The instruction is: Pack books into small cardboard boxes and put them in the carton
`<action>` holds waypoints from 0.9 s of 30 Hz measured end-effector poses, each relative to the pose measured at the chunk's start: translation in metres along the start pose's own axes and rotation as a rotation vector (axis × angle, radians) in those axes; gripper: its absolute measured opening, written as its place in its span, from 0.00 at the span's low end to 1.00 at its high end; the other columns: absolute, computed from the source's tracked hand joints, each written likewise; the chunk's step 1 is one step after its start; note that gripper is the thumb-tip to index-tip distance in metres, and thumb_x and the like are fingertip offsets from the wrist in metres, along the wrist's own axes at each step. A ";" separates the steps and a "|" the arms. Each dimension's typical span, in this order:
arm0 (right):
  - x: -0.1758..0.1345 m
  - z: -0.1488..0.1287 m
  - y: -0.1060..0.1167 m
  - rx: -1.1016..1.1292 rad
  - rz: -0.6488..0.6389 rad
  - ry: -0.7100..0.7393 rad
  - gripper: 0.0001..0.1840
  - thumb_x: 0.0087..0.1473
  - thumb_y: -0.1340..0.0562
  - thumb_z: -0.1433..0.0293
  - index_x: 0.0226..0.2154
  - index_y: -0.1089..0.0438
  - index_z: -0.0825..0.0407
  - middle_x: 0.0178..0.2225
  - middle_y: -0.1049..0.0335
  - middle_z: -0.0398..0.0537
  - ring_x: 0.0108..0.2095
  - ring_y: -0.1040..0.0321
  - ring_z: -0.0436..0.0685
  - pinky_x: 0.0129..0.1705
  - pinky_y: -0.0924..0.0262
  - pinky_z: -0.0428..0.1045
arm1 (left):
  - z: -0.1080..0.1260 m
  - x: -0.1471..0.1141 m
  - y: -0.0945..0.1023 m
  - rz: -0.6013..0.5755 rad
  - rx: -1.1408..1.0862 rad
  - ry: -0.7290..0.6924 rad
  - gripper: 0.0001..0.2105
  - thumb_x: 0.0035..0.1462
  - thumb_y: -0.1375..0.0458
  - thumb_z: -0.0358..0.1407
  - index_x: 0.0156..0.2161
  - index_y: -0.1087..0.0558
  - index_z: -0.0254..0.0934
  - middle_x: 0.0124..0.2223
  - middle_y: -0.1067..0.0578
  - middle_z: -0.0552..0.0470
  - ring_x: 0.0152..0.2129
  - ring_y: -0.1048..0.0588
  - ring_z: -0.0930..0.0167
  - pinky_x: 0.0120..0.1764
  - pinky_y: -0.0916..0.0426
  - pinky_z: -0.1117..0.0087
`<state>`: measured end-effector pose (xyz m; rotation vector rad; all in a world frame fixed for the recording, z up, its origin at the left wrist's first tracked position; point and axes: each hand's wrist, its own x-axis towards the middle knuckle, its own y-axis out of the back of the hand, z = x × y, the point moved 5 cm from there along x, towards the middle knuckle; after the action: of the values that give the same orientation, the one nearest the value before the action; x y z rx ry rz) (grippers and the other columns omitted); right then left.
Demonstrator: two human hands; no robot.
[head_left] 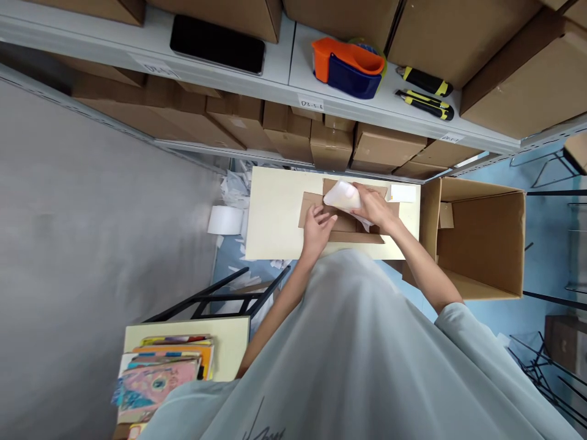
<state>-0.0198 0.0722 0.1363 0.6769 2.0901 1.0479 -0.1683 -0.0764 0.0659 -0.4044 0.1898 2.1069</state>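
An unfolded brown cardboard box (342, 227) lies on the cream table (275, 214) with its flaps spread. My right hand (372, 206) grips a white wrapped bundle (342, 194) and holds it tilted over the box. What the wrapping contains is hidden. At the left side of the box is my left hand (318, 230), its fingers apart and nothing in them, close to the flap. A small white box (402, 194) sits at the table's right end, beyond my right hand.
A large open carton (481, 238) stands right of the table. The shelf (284, 58) above carries a phone (217, 44), a tape dispenser (348, 66), two utility knives (425, 91) and cartons. A white roll (225, 220) is at left; magazines (160, 379) lie on a lower-left table.
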 end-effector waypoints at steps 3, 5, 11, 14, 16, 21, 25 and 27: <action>0.006 0.007 -0.026 -0.197 -0.149 -0.040 0.32 0.58 0.26 0.69 0.61 0.33 0.60 0.56 0.21 0.68 0.58 0.25 0.74 0.61 0.33 0.61 | -0.002 -0.009 0.026 0.095 0.135 -0.097 0.34 0.62 0.32 0.42 0.69 0.37 0.40 0.69 0.30 0.34 0.58 0.22 0.58 0.59 0.23 0.54; 0.009 0.005 -0.045 -0.293 -0.240 -0.031 0.30 0.60 0.28 0.70 0.60 0.33 0.63 0.55 0.21 0.71 0.58 0.24 0.73 0.61 0.34 0.60 | -0.001 -0.016 0.040 0.137 0.242 -0.176 0.30 0.64 0.35 0.39 0.69 0.35 0.41 0.68 0.30 0.36 0.61 0.24 0.59 0.61 0.25 0.55; 0.026 0.000 -0.094 -0.335 -0.373 -0.042 0.35 0.57 0.30 0.73 0.64 0.34 0.66 0.55 0.21 0.77 0.59 0.24 0.73 0.63 0.35 0.61 | -0.014 -0.020 0.065 0.210 0.491 -0.158 0.28 0.62 0.35 0.36 0.66 0.31 0.40 0.66 0.28 0.38 0.66 0.30 0.56 0.66 0.31 0.50; 0.034 0.004 -0.108 -0.307 -0.394 -0.056 0.34 0.57 0.31 0.73 0.65 0.33 0.65 0.56 0.22 0.78 0.59 0.23 0.73 0.64 0.34 0.63 | -0.022 -0.019 0.072 0.219 0.498 -0.111 0.28 0.61 0.35 0.37 0.66 0.31 0.40 0.66 0.28 0.38 0.66 0.29 0.55 0.66 0.31 0.50; 0.035 0.008 -0.113 -0.280 -0.408 -0.058 0.30 0.58 0.33 0.75 0.62 0.30 0.64 0.57 0.22 0.76 0.58 0.22 0.72 0.62 0.32 0.61 | -0.025 -0.019 0.076 0.232 0.485 -0.085 0.28 0.61 0.34 0.37 0.66 0.31 0.41 0.66 0.28 0.38 0.65 0.29 0.55 0.66 0.31 0.50; 0.018 0.020 -0.106 -0.187 -0.398 -0.047 0.22 0.62 0.36 0.77 0.58 0.24 0.62 0.55 0.20 0.71 0.56 0.21 0.70 0.58 0.28 0.56 | -0.033 -0.015 0.080 0.243 0.452 -0.017 0.28 0.60 0.33 0.37 0.65 0.30 0.40 0.67 0.29 0.37 0.65 0.28 0.55 0.66 0.31 0.50; -0.021 0.043 -0.078 -0.046 -0.259 -0.061 0.23 0.71 0.39 0.67 0.65 0.29 0.55 0.58 0.20 0.63 0.58 0.23 0.70 0.59 0.28 0.59 | -0.041 -0.006 0.079 0.224 0.432 0.048 0.27 0.60 0.33 0.38 0.63 0.29 0.41 0.67 0.28 0.37 0.64 0.27 0.55 0.66 0.31 0.50; -0.048 0.062 -0.056 0.207 -0.033 -0.082 0.22 0.70 0.39 0.65 0.64 0.27 0.50 0.60 0.21 0.57 0.57 0.22 0.68 0.61 0.28 0.60 | -0.043 -0.002 0.079 0.220 0.419 0.071 0.26 0.59 0.33 0.38 0.62 0.29 0.41 0.67 0.27 0.38 0.64 0.27 0.56 0.66 0.32 0.49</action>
<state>0.0499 0.0375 0.0799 0.7703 2.1488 0.7785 -0.2252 -0.1328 0.0242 -0.2130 0.7315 2.1937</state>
